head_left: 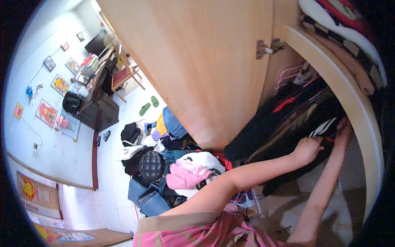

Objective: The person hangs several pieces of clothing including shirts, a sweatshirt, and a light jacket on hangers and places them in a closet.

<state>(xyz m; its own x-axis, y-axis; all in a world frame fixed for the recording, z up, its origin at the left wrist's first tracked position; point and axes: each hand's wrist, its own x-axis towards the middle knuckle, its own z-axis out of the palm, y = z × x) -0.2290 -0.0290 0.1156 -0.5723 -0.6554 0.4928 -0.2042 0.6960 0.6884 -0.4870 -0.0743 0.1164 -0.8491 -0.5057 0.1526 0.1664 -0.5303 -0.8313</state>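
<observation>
Dark clothes (284,127) hang side by side inside an open wooden wardrobe. My left hand (307,150) is closed on a black garment with white stripes (324,126) among them. Just to its right, my right hand (344,131) reaches up against the same clothes, close to the wardrobe's side frame (362,111). Its fingers are dim and partly hidden in the cloth, so their grip does not show. Above the clothes, pink hangers (288,73) can be seen at the back.
The wardrobe door (197,61) stands open at left of the hanging clothes. Folded bedding (345,33) lies on the upper shelf. A heap of clothes (189,175) and a round black tufted stool (152,166) are on the floor. Farther off are green slippers (145,109), a chair (123,78) and a desk (98,109).
</observation>
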